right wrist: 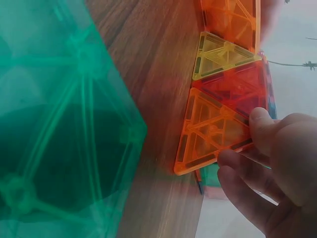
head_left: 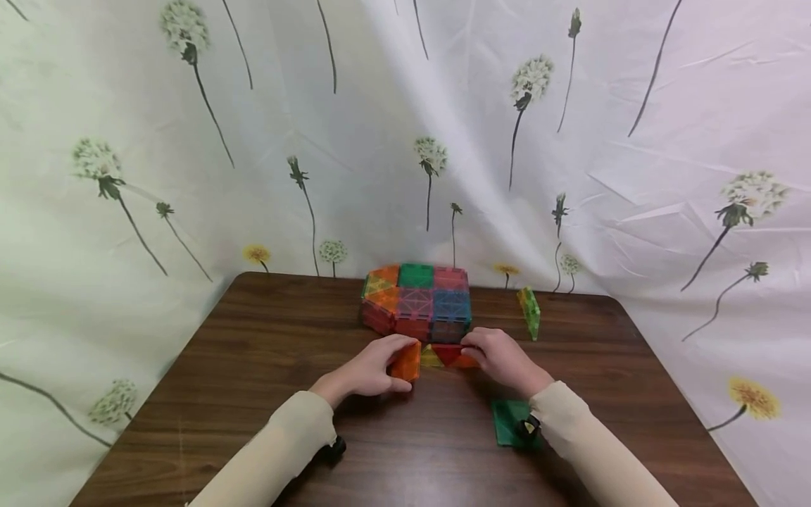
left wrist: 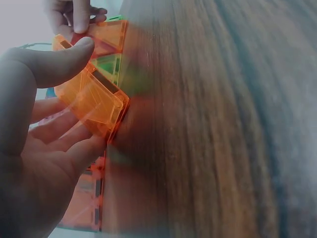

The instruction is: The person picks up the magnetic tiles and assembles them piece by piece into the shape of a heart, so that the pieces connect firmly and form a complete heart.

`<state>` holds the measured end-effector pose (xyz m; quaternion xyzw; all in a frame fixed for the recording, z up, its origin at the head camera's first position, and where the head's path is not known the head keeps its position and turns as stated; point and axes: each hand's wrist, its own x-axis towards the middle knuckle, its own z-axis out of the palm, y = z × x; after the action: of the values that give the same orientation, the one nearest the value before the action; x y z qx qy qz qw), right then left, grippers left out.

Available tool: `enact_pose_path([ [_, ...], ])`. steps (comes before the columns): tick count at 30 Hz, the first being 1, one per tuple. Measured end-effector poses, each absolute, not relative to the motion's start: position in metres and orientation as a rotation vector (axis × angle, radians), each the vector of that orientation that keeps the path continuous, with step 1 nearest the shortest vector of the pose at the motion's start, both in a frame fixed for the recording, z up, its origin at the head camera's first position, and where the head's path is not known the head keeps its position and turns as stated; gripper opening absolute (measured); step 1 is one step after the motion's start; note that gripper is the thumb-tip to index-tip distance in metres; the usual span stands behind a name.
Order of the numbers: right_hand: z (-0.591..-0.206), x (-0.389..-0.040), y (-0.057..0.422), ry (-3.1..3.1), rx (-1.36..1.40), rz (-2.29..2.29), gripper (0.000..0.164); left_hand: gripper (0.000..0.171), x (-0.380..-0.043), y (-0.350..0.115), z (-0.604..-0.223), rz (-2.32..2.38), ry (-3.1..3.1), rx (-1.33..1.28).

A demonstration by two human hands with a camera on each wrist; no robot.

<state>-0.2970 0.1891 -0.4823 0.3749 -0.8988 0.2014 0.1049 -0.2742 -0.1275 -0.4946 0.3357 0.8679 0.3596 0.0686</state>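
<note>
My left hand (head_left: 374, 367) grips an orange magnetic tile (left wrist: 91, 99) that stands on edge, its thumb on one side and its fingers on the other. To the right of that tile runs a row of upright triangular tiles: a yellow triangle (right wrist: 224, 55), a red triangle (right wrist: 233, 85) and an orange triangle (right wrist: 213, 130). My right hand (head_left: 505, 360) pinches the upper corner of the orange triangle between thumb and fingers. Right behind the row stands a low box of coloured magnetic tiles (head_left: 415, 301), with orange, green, pink and blue squares on top.
A green square tile (head_left: 505, 422) lies flat on the brown table (head_left: 266, 394), partly under my right wrist. At the back right a yellow-green tile (head_left: 529, 313) stands on edge. A flower-printed curtain (head_left: 380, 141) hangs behind the table.
</note>
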Motion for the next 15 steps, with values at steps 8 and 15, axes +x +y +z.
enact_pose_path([
  [8,-0.482,-0.296,0.177,-2.636,1.111,0.583,0.004,0.08,-0.274,-0.128,-0.493,1.091,2.574,1.013],
  [15,-0.482,-0.294,0.171,-2.609,1.128,0.564,0.006,0.082,-0.272,-0.135,-0.495,1.153,2.518,1.038],
])
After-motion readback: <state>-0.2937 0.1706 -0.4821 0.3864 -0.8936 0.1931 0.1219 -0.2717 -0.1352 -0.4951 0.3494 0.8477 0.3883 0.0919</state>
